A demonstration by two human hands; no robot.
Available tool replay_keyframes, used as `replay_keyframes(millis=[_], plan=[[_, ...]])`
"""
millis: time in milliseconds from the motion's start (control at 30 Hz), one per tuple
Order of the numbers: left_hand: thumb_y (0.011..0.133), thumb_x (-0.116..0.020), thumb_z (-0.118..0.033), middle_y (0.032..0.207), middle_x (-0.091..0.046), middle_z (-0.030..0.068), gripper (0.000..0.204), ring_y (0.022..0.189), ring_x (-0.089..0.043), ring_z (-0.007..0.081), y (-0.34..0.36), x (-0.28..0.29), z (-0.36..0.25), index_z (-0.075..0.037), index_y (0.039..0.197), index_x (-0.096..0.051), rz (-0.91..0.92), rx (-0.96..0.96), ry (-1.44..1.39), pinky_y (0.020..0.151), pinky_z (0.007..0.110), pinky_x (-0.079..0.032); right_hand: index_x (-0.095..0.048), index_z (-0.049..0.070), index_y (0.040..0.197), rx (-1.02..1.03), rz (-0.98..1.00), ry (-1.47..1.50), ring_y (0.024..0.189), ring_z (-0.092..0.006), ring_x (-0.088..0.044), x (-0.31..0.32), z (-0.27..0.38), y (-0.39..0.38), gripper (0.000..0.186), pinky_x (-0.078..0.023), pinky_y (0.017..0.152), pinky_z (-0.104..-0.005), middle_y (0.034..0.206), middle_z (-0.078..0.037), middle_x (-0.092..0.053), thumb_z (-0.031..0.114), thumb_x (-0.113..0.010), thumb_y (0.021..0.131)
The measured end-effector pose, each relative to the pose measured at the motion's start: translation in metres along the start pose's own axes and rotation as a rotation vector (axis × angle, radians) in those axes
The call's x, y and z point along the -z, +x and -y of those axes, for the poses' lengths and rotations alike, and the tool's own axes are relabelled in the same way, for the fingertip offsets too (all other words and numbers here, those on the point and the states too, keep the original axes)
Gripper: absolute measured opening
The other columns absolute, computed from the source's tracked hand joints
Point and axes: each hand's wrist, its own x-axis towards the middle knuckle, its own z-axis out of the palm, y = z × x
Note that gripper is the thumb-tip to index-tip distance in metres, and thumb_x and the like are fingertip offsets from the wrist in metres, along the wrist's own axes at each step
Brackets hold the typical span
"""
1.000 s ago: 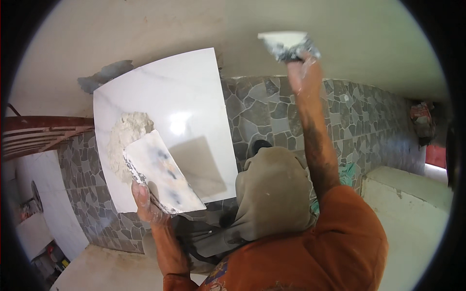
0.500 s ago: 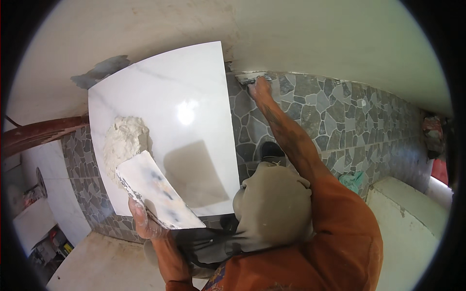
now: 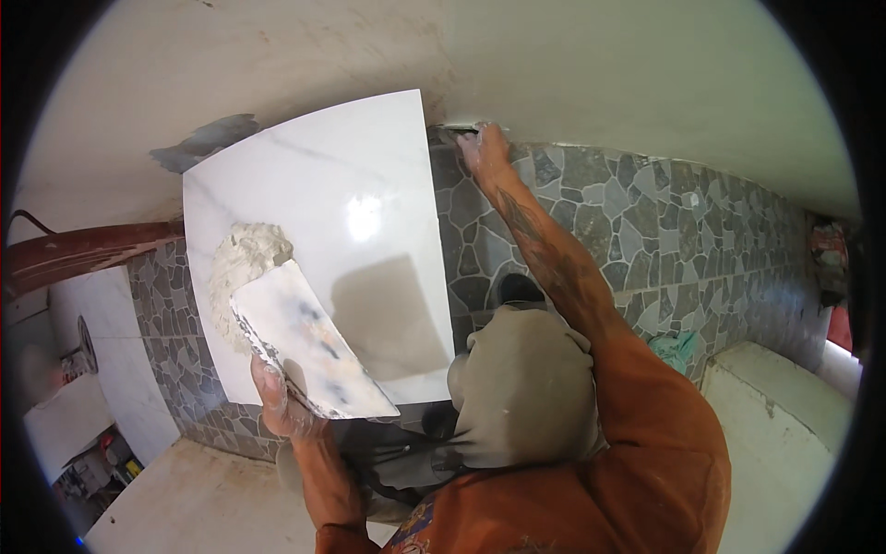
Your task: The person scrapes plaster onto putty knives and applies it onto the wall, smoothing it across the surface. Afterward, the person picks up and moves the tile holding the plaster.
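My left hand (image 3: 281, 402) grips the lower left edge of a flat white board (image 3: 314, 342), tilted and smeared with dark and yellowish stains. Behind the board's far end lies a mound of off-white putty (image 3: 245, 268) on a large glossy white slab (image 3: 369, 138). The board casts a shadow on the slab, so it appears raised above it. At the foot of the wall, just past the slab's far right corner, my right hand (image 3: 486, 152) is closed on a putty knife (image 3: 457, 127). Only a thin strip of its blade shows; its handle is hidden in my fingers.
Stone-patterned floor tiles (image 3: 637, 212) run along the pale wall (image 3: 628, 74). A reddish-brown beam (image 3: 92, 257) reaches the slab from the left. A green cloth or bag (image 3: 674, 349) lies beside a pale ledge (image 3: 784, 397) at right. Assorted items (image 3: 97, 466) sit at lower left.
My right hand has moved slightly left along the wall's foot toward the slab, and the blade shows less. My left hand has raised the board slightly. The whole view has shifted a little.
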Motion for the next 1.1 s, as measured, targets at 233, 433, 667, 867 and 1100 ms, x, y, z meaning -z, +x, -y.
replay_keyframes(millis=[233,433,667,867,1100], plan=[[0.091,-0.049,-0.034,0.128,-0.049,0.0167,0.063,0.109,-0.054,0.0283,-0.003,0.008,-0.002,0.002,0.139,-0.031,-0.051,0.002,-0.004,0.092,0.040,-0.045,-0.034,-0.005,0.129,0.048,0.074,0.138,0.135,-0.0415,-0.023,-0.061,0.046,-0.051,0.042,-0.020,0.109,-0.0612,0.138,-0.022,-0.032,0.012,-0.035,0.090],[0.087,-0.053,-0.035,0.126,-0.050,0.0169,0.067,0.110,-0.054,0.0284,-0.009,-0.006,-0.019,0.004,0.137,-0.033,-0.052,0.139,0.069,0.094,0.039,-0.044,-0.033,-0.008,0.127,0.068,0.120,0.125,0.131,-0.0420,-0.028,-0.094,0.077,-0.073,0.040,-0.024,0.108,-0.0612,0.137,-0.024,-0.031,0.006,-0.037,0.090],[0.083,-0.055,-0.032,0.124,-0.051,0.0187,0.068,0.110,-0.055,0.0280,-0.015,-0.064,-0.093,0.007,0.134,-0.035,-0.116,0.153,0.117,0.095,0.038,-0.044,-0.033,-0.007,0.126,0.028,0.083,0.200,0.131,-0.0423,-0.028,-0.154,0.116,-0.123,0.041,-0.025,0.108,-0.0611,0.135,-0.024,-0.030,-0.001,-0.041,0.087],[0.082,-0.057,-0.034,0.120,-0.053,0.0190,0.069,0.106,-0.056,0.0272,-0.026,-0.100,-0.162,0.007,0.133,-0.036,-0.165,0.189,0.081,0.090,0.037,-0.047,-0.033,-0.007,0.125,0.110,0.079,0.144,0.130,-0.0421,-0.030,-0.209,0.149,-0.180,0.044,-0.024,0.109,-0.0599,0.134,-0.022,-0.032,0.000,-0.046,0.084],[0.082,-0.060,-0.027,0.116,-0.056,0.0177,0.062,0.102,-0.059,0.0252,-0.025,-0.134,-0.217,0.009,0.128,-0.038,-0.129,0.235,-0.064,0.089,0.035,-0.048,-0.045,-0.004,0.116,0.165,0.267,0.154,0.111,-0.0312,-0.049,-0.235,0.190,-0.266,0.036,-0.037,0.101,-0.0542,0.111,-0.014,-0.050,-0.001,-0.050,0.080]])
